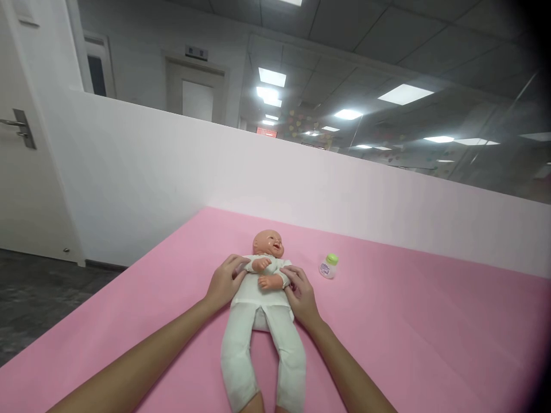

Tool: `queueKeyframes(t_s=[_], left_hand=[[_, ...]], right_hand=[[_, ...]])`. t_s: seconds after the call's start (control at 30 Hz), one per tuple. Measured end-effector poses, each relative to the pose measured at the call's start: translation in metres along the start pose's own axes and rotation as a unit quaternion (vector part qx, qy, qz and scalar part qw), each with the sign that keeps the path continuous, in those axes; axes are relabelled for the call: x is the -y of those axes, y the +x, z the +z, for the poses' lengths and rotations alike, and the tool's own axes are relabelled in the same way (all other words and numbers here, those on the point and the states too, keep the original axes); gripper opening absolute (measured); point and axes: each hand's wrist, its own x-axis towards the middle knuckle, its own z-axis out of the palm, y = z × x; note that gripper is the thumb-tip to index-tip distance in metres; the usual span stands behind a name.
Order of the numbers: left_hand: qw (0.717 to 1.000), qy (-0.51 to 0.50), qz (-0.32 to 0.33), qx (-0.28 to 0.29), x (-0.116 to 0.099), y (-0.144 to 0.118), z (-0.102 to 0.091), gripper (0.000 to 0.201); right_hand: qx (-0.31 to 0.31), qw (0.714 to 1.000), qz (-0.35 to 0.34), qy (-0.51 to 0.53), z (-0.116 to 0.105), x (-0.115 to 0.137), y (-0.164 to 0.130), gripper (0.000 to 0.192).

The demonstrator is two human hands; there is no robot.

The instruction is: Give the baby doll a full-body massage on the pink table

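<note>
A baby doll (260, 294) in a white top and trousers lies on its back on the pink tabletop (387, 332), head away from me, both its forearms bent over its chest. My left hand (225, 280) is at the doll's left-hand side in view, fingers and thumb curled around its upper sleeve. On the opposite side, my right hand (302, 293) grips the other sleeve near the elbow, thumb below and fingers on top. Part of the fingertips of both hands is hidden against the cloth. A small clear bottle with a green cap (329, 267) stands to the right of the doll's head.
A low white wall (301, 183) runs along the table's far edge, with glass above it on the right. At the left are a door with a metal handle (21, 127) and a dark grey floor (38, 292) beyond the table's slanting edge.
</note>
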Motion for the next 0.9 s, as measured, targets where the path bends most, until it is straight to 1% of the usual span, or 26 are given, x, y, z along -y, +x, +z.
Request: queueKeyframes(t_s=[0.07, 0.17, 0.23, 0.3, 0.37, 0.47, 0.53, 0.6, 0.63, 0.67, 0.73, 0.83, 0.9], left_hand=[[1.0, 0.015, 0.009, 0.005, -0.001, -0.001, 0.0, 0.026], [1.0, 0.012, 0.0, 0.002, 0.0, -0.001, -0.001, 0.028], [1.0, -0.007, -0.02, -0.011, 0.002, 0.001, -0.002, 0.028], [0.996, -0.052, -0.064, -0.03, 0.005, 0.002, -0.002, 0.03], [0.986, -0.104, -0.116, -0.057, 0.01, 0.004, -0.002, 0.034], [0.969, -0.151, -0.162, -0.108, 0.019, 0.009, -0.003, 0.039], [0.959, -0.166, -0.183, -0.136, 0.024, 0.011, -0.003, 0.043], [0.953, -0.176, -0.198, -0.146, 0.027, 0.012, -0.004, 0.046], [0.954, -0.176, -0.197, -0.143, 0.027, 0.011, -0.004, 0.047], [0.957, -0.172, -0.191, -0.136, 0.026, 0.01, -0.004, 0.046], [0.967, -0.155, -0.169, -0.107, 0.021, 0.008, -0.004, 0.041], [0.988, -0.102, -0.104, -0.049, 0.012, 0.003, -0.004, 0.033], [0.997, -0.06, -0.046, -0.017, 0.007, 0.0, -0.003, 0.029]], right_hand=[[0.013, 1.0, -0.018, -0.014, -0.001, -0.002, 0.0, 0.042], [0.002, 1.0, -0.013, -0.008, -0.001, -0.003, 0.001, 0.04], [-0.025, 1.0, 0.016, 0.01, -0.001, -0.003, 0.002, 0.036], [-0.064, 0.994, 0.072, 0.046, -0.002, -0.003, 0.003, 0.032], [-0.116, 0.979, 0.137, 0.098, -0.004, -0.006, 0.004, 0.031], [-0.199, 0.94, 0.213, 0.178, -0.008, -0.017, 0.005, 0.035], [-0.234, 0.914, 0.242, 0.225, -0.009, -0.025, 0.005, 0.04], [-0.25, 0.899, 0.255, 0.252, -0.01, -0.03, 0.005, 0.042], [-0.251, 0.899, 0.255, 0.251, -0.009, -0.03, 0.005, 0.042], [-0.246, 0.905, 0.25, 0.239, -0.009, -0.029, 0.005, 0.041], [-0.218, 0.932, 0.218, 0.191, -0.007, -0.023, 0.004, 0.038], [-0.126, 0.981, 0.122, 0.088, -0.003, -0.011, 0.002, 0.029], [-0.053, 0.997, 0.05, 0.032, -0.002, -0.006, 0.0, 0.028]])
